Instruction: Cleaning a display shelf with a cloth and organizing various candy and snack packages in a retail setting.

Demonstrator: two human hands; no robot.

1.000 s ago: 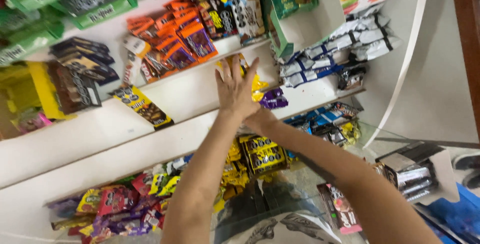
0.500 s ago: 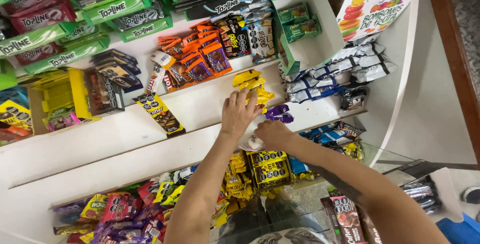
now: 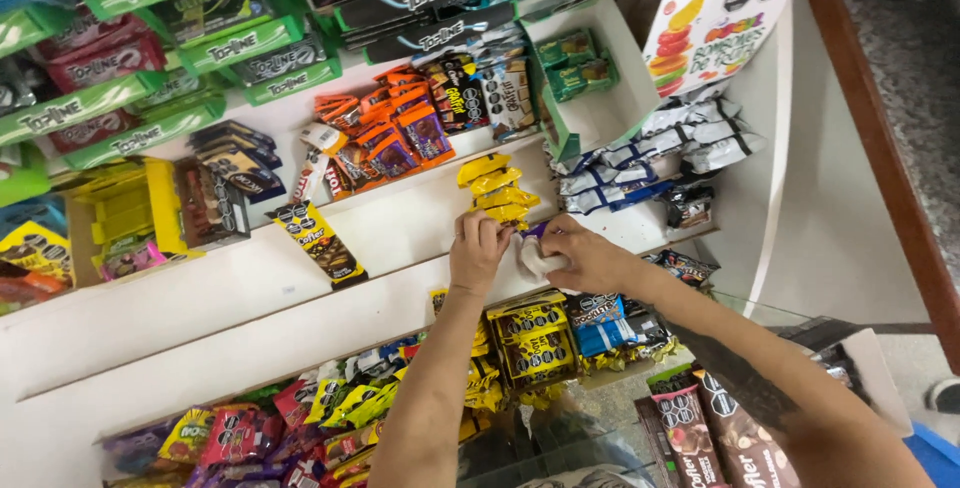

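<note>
Yellow candy wrappers lie in a small overlapping stack on the middle white shelf of a stepped sweets display, and we are working right at their near edge. Our left hand is curled, its fingers bent down against the lowest yellow packet, though we cannot tell whether they pinch it or only press on it. Our right hand is closed around a crumpled white cloth, which sits bunched between the two hands and against the shelf surface; a small purple wrapper peeks out just behind it. We judge the step in hand to be wiping the shelf beside the stack while the left hand steadies or shifts the packets; the next move would call for a light touch, since the packets are loose, glossy and slippery and could slide off the sloped step. The shelf is smooth, painted white and hard-edged. Above sit orange-and-purple foil packets and green cardboard gum trays. To the right lie silver-and-blue pillow-shaped packs. A long flat yellow chocolate bar rests at a slant to the left. Below, yellow boxes and mixed crinkly bags fill the bottom tier.
</note>
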